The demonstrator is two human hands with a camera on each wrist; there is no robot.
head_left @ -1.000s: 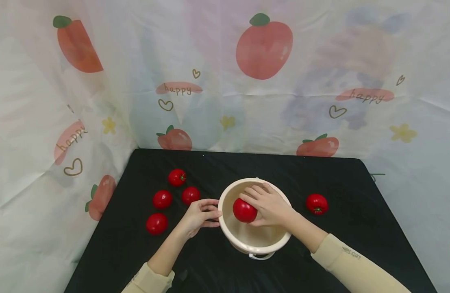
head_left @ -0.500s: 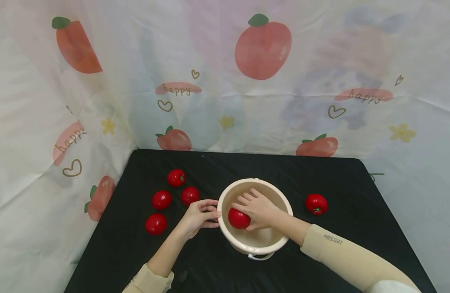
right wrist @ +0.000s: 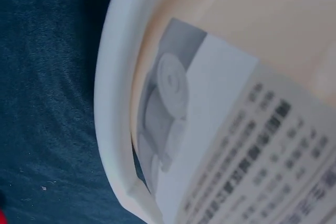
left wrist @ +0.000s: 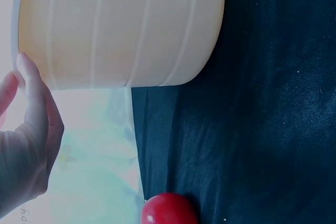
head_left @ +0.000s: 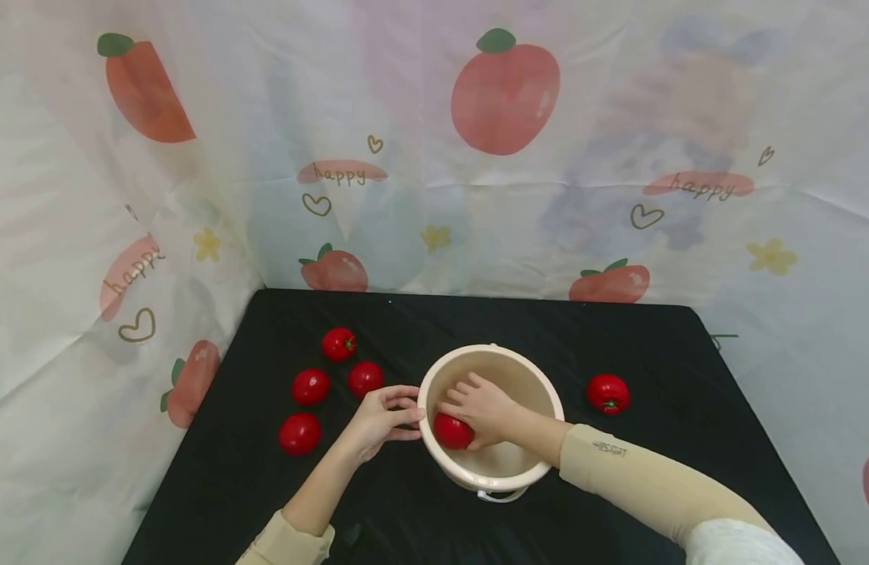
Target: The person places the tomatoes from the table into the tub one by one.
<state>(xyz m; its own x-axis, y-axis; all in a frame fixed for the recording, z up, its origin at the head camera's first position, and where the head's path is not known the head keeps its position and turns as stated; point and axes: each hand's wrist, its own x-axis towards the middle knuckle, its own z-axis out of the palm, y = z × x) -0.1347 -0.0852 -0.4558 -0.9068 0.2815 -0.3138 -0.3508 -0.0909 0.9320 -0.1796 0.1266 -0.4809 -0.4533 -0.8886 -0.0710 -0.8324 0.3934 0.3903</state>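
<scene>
A cream bucket stands upright at the middle of the black table. My left hand pinches its left rim; the left wrist view shows the thumb and fingers of this left hand at the rim of the ribbed bucket. Deep inside the bucket, my right hand holds a red tomato near the left wall, fingers over its top. In the right wrist view a printed label on the bucket's side and a white handle show; the right hand is hidden there.
Several tomatoes lie left of the bucket, among them one near my left forearm and one close to my left fingers. A single tomato rests to the right. A patterned cloth hangs behind the black table.
My right hand has moved down and left inside the bucket with the tomato, which now sits lower, by the left wall. My left hand stays at the rim.
</scene>
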